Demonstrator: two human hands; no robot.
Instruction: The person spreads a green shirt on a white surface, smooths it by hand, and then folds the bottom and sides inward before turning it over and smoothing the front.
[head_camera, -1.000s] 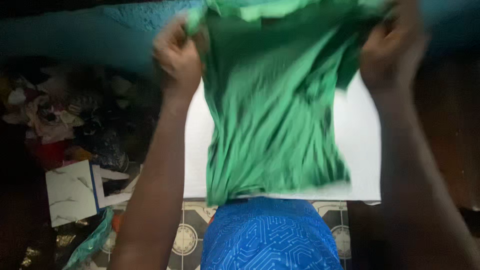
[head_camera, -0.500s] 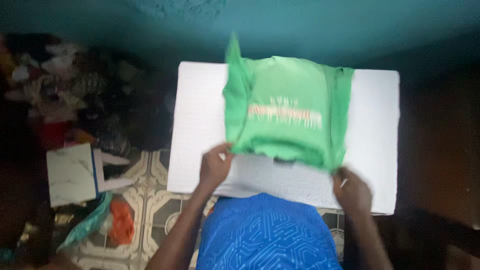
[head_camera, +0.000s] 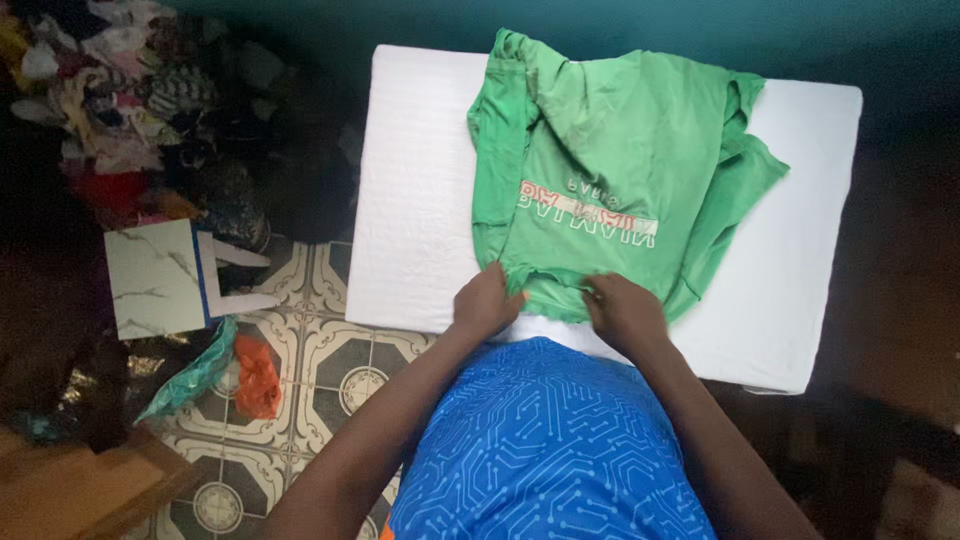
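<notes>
Both hands are now pressing on the near hem of the green shirt (head_camera: 610, 190), which a second ago was hanging in the air and is now lying print-up on the white surface (head_camera: 420, 200). Left hand (head_camera: 487, 300) at 7 o'clock of the shirt, right hand (head_camera: 625, 312) at 6; each grip is closing on the hem. Sleeves are lying rumpled, so smoothing seems underway.

Clothes heap (head_camera: 120, 100), marbled tile (head_camera: 153, 278), orange bag (head_camera: 257, 376)
</notes>
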